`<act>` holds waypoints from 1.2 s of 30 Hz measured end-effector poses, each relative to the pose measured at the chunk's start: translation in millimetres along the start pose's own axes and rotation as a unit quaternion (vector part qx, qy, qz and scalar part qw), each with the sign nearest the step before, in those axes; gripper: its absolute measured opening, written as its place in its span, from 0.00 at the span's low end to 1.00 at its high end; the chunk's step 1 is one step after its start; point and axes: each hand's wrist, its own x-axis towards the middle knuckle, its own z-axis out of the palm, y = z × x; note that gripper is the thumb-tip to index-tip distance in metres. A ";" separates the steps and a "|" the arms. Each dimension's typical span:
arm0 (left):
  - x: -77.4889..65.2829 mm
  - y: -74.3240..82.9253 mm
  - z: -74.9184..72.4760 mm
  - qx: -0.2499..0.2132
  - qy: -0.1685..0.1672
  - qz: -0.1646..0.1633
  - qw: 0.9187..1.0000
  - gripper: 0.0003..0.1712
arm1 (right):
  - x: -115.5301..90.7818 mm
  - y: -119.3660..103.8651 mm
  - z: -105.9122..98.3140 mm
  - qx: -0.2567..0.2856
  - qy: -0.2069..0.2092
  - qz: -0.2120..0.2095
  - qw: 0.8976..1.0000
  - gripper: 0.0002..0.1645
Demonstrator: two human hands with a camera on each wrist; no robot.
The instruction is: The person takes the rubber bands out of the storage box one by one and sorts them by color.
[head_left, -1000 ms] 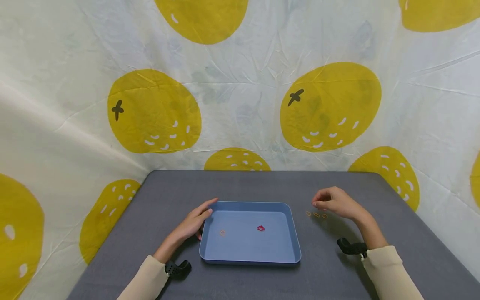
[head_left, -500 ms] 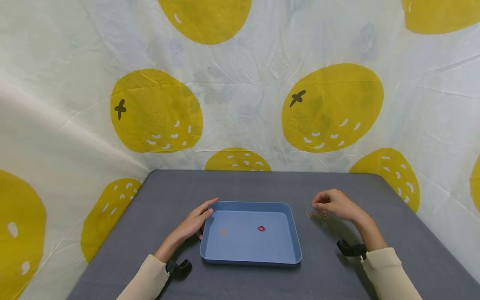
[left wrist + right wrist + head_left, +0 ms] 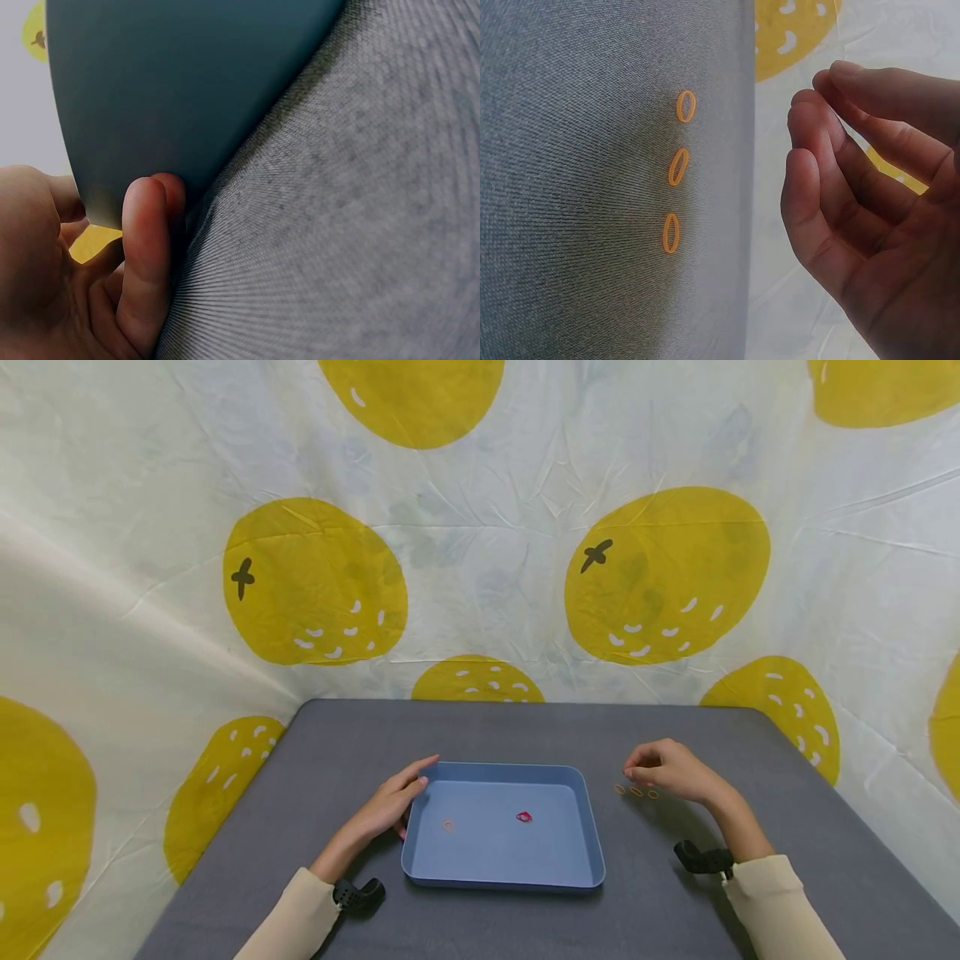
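Observation:
My left hand (image 3: 386, 806) grips the far left corner of the blue tray (image 3: 502, 878), thumb at the rim. In the left wrist view, fingertips (image 3: 144, 214) of that hand press against the outer wall of the tray. A tangle of red bands (image 3: 524, 817) and a pale orange rubber band (image 3: 447, 825) lie inside the tray. To the right of the tray, my right hand (image 3: 671, 768) hovers above the table, fingers loosely curled and thumb near the index fingertip. Below it lie three orange rubber bands (image 3: 678, 166) in a row; nothing shows between its fingers.
The table (image 3: 360, 727) has a dark grey cloth surface, and its far edge meets a white sheet (image 3: 480, 568) printed with yellow fruit. Each wrist wears a black camera mount (image 3: 703, 857) beside a cream sleeve (image 3: 780, 906).
The scene shifts very slightly to the right in the head view. Both hands, the tray and the bands otherwise keep their places.

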 end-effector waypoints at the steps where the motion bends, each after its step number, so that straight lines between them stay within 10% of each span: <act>1: 0.0 0.1 0.1 0.000 0.001 -0.003 1.000 0.29 | 0.0 -0.5 0.0 0.001 0.000 0.001 1.000 0.11; 36: 1.9 -2.7 2.2 0.009 0.008 0.003 1.000 0.29 | 4.4 -31.1 3.9 -0.011 -0.004 -0.026 1.000 0.07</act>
